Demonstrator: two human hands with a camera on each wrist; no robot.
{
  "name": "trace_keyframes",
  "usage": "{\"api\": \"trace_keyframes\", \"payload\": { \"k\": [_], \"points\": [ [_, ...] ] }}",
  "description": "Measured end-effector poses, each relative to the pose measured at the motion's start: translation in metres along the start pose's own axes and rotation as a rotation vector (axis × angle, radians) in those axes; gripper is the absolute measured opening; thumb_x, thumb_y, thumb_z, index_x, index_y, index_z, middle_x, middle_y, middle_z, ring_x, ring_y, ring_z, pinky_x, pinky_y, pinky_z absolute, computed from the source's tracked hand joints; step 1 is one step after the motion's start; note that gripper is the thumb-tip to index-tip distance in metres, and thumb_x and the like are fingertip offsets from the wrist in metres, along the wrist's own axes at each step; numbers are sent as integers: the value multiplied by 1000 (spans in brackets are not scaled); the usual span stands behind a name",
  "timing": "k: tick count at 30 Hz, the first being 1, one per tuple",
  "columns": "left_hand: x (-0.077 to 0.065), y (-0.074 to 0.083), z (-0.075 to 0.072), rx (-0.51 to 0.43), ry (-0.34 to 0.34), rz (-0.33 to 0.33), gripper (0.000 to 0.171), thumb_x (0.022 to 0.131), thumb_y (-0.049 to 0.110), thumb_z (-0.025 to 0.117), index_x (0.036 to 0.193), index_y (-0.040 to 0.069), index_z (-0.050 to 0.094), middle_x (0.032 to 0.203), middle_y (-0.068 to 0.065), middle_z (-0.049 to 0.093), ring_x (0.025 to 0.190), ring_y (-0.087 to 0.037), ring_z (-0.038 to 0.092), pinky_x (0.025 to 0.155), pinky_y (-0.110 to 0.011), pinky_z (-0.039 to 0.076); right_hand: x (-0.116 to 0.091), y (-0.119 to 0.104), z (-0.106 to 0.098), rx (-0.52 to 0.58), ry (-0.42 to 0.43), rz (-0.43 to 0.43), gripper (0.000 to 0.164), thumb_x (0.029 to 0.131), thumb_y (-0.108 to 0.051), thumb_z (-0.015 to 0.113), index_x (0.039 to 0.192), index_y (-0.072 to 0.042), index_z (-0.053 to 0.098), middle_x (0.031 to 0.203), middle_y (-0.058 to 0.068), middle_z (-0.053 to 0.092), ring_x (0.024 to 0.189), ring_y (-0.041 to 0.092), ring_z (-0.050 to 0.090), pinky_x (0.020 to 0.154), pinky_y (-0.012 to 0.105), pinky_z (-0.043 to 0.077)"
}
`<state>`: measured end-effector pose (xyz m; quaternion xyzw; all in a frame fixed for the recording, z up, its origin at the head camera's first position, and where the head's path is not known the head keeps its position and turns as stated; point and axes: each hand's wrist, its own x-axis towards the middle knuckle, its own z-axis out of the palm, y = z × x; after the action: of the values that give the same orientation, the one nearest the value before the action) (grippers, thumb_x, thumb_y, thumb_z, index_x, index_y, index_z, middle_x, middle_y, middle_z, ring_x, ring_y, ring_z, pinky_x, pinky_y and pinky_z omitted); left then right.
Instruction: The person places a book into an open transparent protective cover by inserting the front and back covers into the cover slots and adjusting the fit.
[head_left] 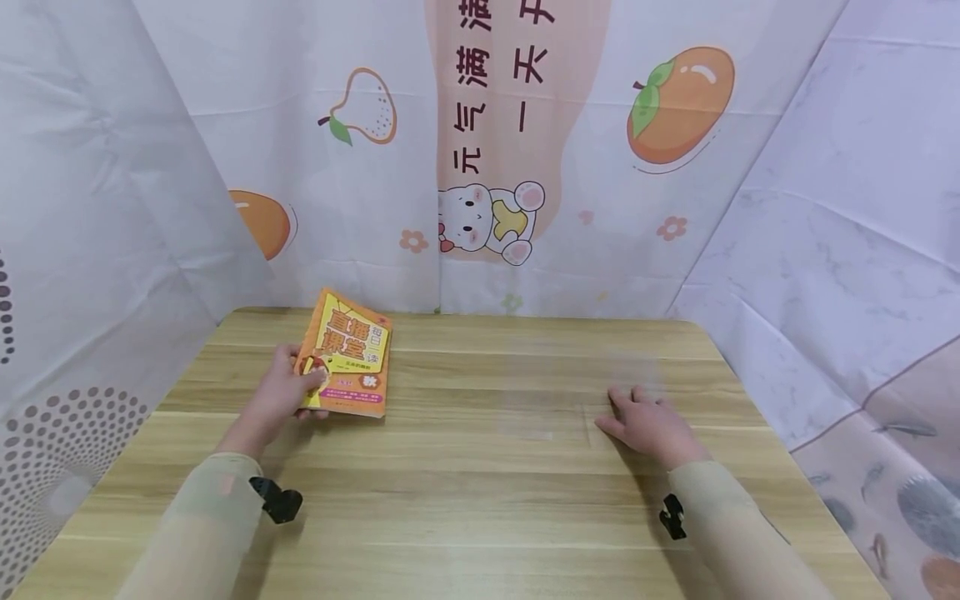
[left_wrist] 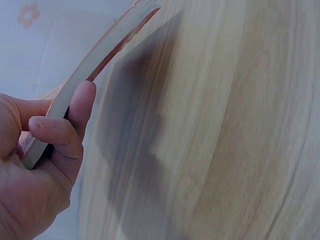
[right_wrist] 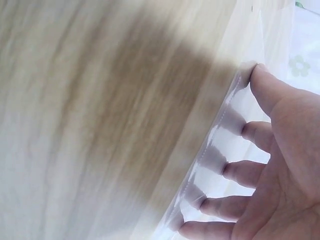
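My left hand [head_left: 288,385] grips an orange and yellow book [head_left: 351,354] by its lower left side, thumb on the front cover and fingers behind. In the left wrist view the book's page edges [left_wrist: 95,60] slant upward, and its shadow falls on the wood, so it is tilted off the table. On the right, a clear plastic sheet, perhaps a book cover [head_left: 543,387], lies flat and is hard to make out. My right hand [head_left: 648,423] rests at its right part. In the right wrist view the fingertips touch the clear plastic [right_wrist: 220,125] with the fingers spread.
Both hands work over a wood-grain table [head_left: 450,508]. A printed curtain [head_left: 300,50] hangs right behind its far edge, and more fabric [head_left: 855,217] hangs along the right side. Black wrist mounts [head_left: 277,498] sit on the sleeves.
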<state>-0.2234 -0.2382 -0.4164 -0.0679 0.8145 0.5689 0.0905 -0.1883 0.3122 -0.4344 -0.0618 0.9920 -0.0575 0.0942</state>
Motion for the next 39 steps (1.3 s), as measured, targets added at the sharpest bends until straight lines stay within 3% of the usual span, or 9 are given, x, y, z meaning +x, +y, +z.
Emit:
{"api": "trace_keyframes", "payload": {
  "k": [7, 18, 39],
  "points": [
    [-2, 12, 11, -41, -21, 8, 58, 109, 23, 48, 151, 10, 10, 119, -27, 61, 68, -28, 73, 48, -33, 52, 1, -7, 1, -13, -36, -3, 69, 105, -48, 51, 156, -3, 39, 153, 43, 29, 130, 74, 30, 97, 80, 37],
    [-5, 29, 24, -61, -40, 38, 54, 109, 21, 48, 148, 12, 11, 124, -28, 58, 71, -26, 73, 49, -33, 55, 1, -18, 4, -42, -6, -12, 68, 104, -50, 52, 155, -5, 42, 151, 41, 35, 126, 73, 36, 93, 78, 42],
    [-5, 38, 37, -62, -29, 46, 56, 109, 21, 50, 151, 14, 14, 121, -27, 62, 67, -28, 72, 45, -30, 49, 2, -42, 7, -78, 1, -49, 68, 104, -51, 52, 155, -8, 43, 153, 38, 37, 129, 69, 39, 92, 75, 45]
  ]
}}
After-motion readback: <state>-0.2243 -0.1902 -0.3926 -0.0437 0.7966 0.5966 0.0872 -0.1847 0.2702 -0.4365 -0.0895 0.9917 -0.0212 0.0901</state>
